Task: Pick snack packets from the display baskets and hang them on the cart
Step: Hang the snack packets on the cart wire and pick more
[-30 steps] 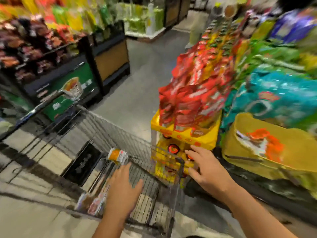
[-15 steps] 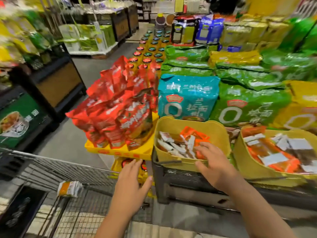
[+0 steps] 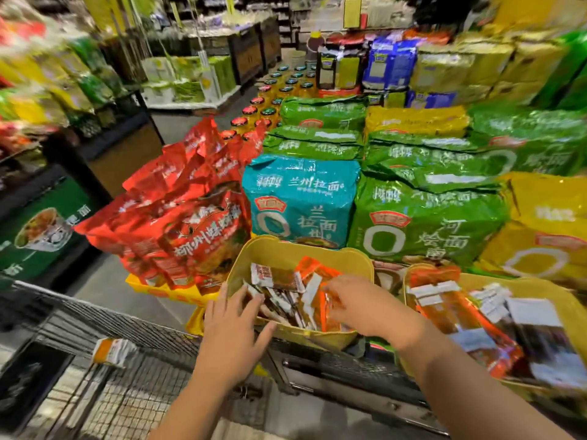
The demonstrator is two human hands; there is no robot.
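**Fig.** Head view, reach into stock. L hand [image 3: 232, 325] is flat and wide, fingers spread straight, tips over the near rim of the yellow basket [image 3: 286, 250]. It holds nothing. R hand [image 3: 355, 308] is inside the same basket, fingers bent down among the snack pkts [image 3: 279, 279]; whether a pkt is pinched can't be told (blur). The pkts lie directly under and just ahead of both hands: small flat sachets, orange/brown film w/ white ends, piled loose and overlapping. Judged handling: v. light, soft, glossy film, so prob. slippery. Contents may crush if squeezed, and neighbours are likely to drag out w/ the one lifted. Best hold, prob.: pinch a white end, which looks the stiffer part and is presumably the part that hangs. One orange-white pkt [image 3: 111, 350] is already on the wire cart [image 3: 133, 392], left of and below the L hand. A second yellow basket [image 3: 546, 289] w/ similar pkts is just right of the R hand. Beyond the fingertips: red noodle bags [image 3: 190, 230], a teal noodle pack [image 3: 301, 201], green packs [image 3: 425, 223], then rows of jars [image 3: 263, 100]. Surface & room: baskets sit on a dark rack [image 3: 333, 369]; grey floor [image 3: 101, 281] to the left; shop shelving far back; view edges smeared.
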